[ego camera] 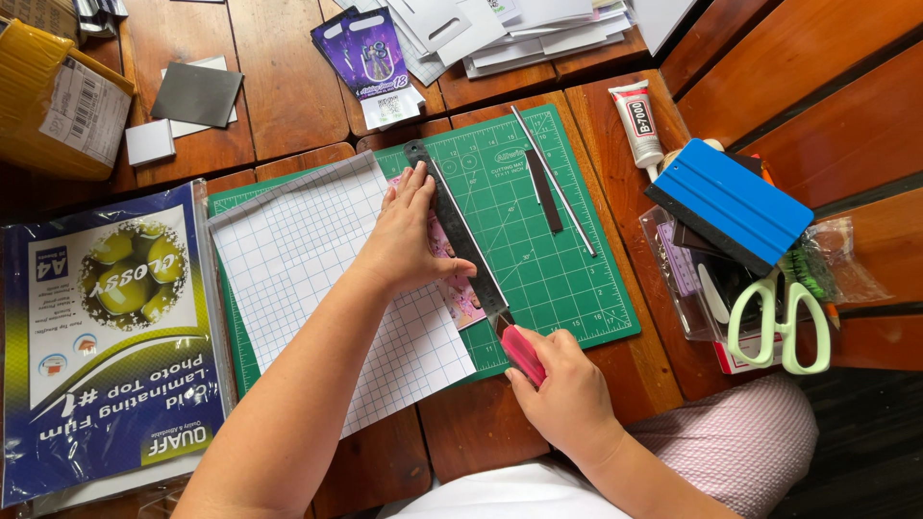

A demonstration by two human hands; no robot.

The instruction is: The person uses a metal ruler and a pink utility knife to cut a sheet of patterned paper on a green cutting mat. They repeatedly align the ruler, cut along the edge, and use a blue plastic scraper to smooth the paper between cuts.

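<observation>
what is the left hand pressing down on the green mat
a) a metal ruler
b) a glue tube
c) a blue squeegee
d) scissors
a: the left hand lies flat on the metal ruler, which runs aslant over the green cutting mat, while the right hand holds a pink cutter at the ruler's near end.

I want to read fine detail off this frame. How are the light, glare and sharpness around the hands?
Head view: even, soft daylight, with only faint shadows under the left hand and right hand. The metal ruler and green cutting mat look sharp, with no motion blur. Mild sheen shows on the glossy film pack at left. Straight edges bow slightly toward the frame's borders.
</observation>
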